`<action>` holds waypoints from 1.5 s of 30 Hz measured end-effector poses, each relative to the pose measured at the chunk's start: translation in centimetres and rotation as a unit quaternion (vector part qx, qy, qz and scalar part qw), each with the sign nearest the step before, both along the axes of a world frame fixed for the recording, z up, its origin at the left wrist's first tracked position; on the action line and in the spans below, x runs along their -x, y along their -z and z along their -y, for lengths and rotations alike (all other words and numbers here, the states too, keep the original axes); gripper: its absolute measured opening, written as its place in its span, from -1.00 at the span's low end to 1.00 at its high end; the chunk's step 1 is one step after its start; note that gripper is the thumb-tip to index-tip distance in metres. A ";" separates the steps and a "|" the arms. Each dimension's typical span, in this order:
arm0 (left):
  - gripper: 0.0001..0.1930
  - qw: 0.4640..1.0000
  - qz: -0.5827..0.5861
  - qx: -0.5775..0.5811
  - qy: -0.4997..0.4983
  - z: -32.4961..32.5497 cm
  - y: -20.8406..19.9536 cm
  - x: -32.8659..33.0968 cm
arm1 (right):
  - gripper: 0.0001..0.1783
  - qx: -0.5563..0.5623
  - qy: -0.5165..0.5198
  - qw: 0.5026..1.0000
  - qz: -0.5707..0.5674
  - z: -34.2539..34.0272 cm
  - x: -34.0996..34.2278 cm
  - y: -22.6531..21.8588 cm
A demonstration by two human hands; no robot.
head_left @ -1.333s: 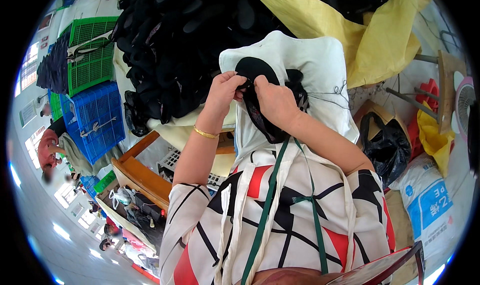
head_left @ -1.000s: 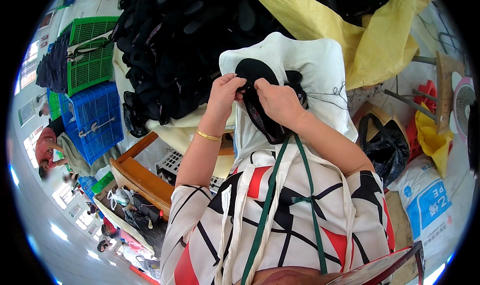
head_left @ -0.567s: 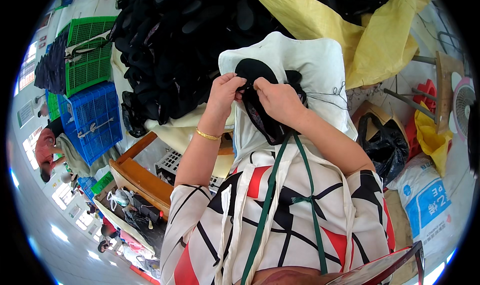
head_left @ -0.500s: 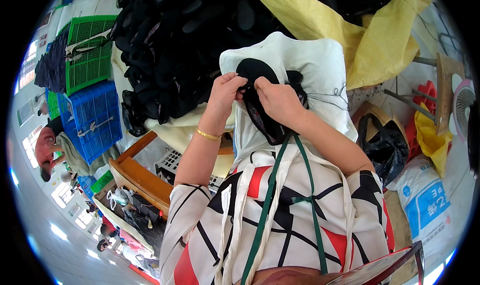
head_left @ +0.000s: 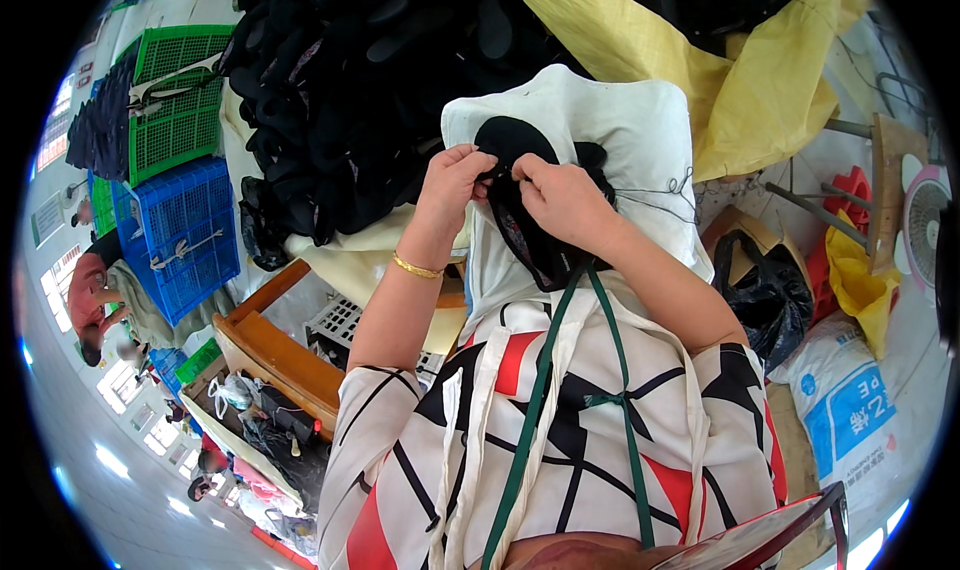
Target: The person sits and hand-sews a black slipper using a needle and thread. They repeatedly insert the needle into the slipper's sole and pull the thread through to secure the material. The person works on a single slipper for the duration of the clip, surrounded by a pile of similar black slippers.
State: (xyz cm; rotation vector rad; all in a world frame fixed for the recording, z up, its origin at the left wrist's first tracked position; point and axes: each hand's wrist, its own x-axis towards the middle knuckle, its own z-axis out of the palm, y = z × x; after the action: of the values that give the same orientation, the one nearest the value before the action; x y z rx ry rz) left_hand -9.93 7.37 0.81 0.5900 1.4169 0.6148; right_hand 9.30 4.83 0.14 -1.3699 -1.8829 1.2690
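From the head view, your bare left hand [head_left: 458,180] pinches the left edge of a soft black fabric piece with a broad rounded end [head_left: 515,138], thumb and forefinger pressed together. Your bare right hand [head_left: 560,200] is curled just beside it, thumb and fingertips closed on the same piece near its middle; anything finer between the fingertips is too small to tell. The piece lies between and beneath your hands, its rounded end beyond your fingertips and its narrower dark part running back toward your chest, partly covered by your right hand. Beneath it spreads a white cloth-covered surface [head_left: 640,120]. A small dark bundle [head_left: 590,154] sits just beyond your right hand, and loose dark threads [head_left: 662,196] trail rightward across the cloth. A dark green cord [head_left: 530,410] hangs down your front, its upper end close to the piece; whether they touch is unclear. A big heap of black soft items [head_left: 340,100] crowds the far left, close to your left hand, and a crumpled yellow sheet [head_left: 765,105] drapes beyond the white cloth at right. Near your left forearm stands an orange-brown wooden frame [head_left: 290,360]; well right of your right forearm lies a shiny black plastic bag [head_left: 770,305].
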 end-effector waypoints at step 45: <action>-0.93 0.998 0.018 -0.065 0.013 1.0 0.7 -0.5 | -0.73 0.216 0.173 0.910 -0.310 -7.2 1.8 -2.2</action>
State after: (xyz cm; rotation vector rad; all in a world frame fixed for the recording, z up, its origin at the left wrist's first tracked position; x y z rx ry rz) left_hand -9.47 6.35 0.15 0.6968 1.3406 0.6974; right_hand 7.50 12.04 2.38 -1.2193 -0.9192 1.7269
